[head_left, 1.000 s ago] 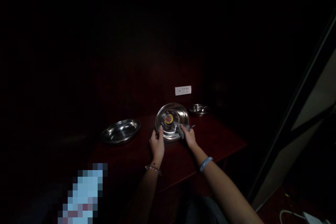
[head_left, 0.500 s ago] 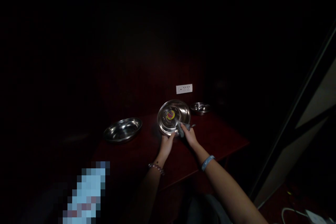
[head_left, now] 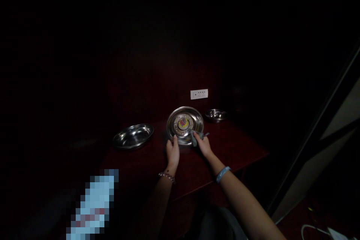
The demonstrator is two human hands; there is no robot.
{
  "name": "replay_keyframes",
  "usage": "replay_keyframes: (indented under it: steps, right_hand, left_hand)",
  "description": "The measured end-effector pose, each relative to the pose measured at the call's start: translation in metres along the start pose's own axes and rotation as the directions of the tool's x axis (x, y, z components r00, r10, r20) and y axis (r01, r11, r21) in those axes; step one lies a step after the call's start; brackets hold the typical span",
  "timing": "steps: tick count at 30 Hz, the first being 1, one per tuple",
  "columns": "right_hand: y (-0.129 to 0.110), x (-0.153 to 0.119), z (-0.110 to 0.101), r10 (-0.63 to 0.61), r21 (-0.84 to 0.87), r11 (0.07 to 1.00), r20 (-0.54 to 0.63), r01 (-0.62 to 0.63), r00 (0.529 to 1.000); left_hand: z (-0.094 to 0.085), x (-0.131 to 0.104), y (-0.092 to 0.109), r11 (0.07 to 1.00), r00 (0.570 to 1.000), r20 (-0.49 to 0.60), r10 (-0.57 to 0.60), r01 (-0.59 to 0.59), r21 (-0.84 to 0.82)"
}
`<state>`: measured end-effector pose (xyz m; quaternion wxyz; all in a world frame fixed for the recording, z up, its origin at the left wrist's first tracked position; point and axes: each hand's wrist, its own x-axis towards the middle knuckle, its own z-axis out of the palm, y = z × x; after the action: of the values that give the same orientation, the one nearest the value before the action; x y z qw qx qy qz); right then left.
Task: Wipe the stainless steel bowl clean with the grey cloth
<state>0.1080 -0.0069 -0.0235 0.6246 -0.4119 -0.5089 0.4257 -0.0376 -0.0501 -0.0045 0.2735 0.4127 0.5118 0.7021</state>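
Note:
A round steel plate [head_left: 171, 127] with a yellow and red label at its centre is tilted up, its face toward me. My left hand [head_left: 172, 153] grips its lower left rim, thumb on the front and fingers hidden behind. In my right hand [head_left: 203, 143] a grey cloth [head_left: 194, 141] is bunched and pressed to the plate's lower right part. A larger steel dish [head_left: 133, 137] lies on the table to the left. Behind the plate, on the right, sits a small steel bowl [head_left: 216, 115].
The dark red table [head_left: 239, 146] ends at a front edge below my forearms. A white socket panel [head_left: 199, 94] is on the wall behind. At the lower left is a blurred-out light blue patch [head_left: 92, 206]. A white cable [head_left: 306, 227] lies at the lower right.
My left hand has shifted left along the plate's rim, and the plate has turned slightly. My right hand with the cloth has hardly moved. The view has shifted a little.

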Motion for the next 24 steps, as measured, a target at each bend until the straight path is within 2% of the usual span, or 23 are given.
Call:
replay_keyframes:
  steps: [4, 7, 12, 16, 24]
  right_hand:
    - [-0.002, -0.002, 0.001, -0.019, -0.016, 1.0, -0.017, 0.019, 1.0]
    - [-0.004, -0.002, 0.0, -0.007, -0.007, 1.0, -0.059, 0.006, 0.998]
    - [-0.007, -0.003, 0.0, 0.022, 0.054, 0.998, -0.051, -0.019, 0.998]
    - [-0.01, -0.004, 0.0, 0.027, 0.089, 0.996, -0.034, -0.024, 0.999]
    - [-0.007, -0.002, 0.001, 0.031, 0.101, 0.994, -0.02, -0.029, 0.999]
  left_hand:
    - [0.001, 0.001, -0.001, 0.999, 0.999, 0.015, -0.029, 0.029, -0.026]
    - [0.004, 0.001, -0.005, 0.997, 0.996, 0.081, -0.03, 0.036, -0.071]
    - [0.01, -0.002, -0.014, 0.997, 0.975, 0.209, 0.076, -0.067, -0.048]
    - [0.011, -0.004, -0.018, 0.999, 0.946, 0.32, 0.041, -0.034, -0.028]
    - [0.01, -0.006, -0.015, 0.999, 0.954, 0.299, 0.005, -0.016, 0.032]
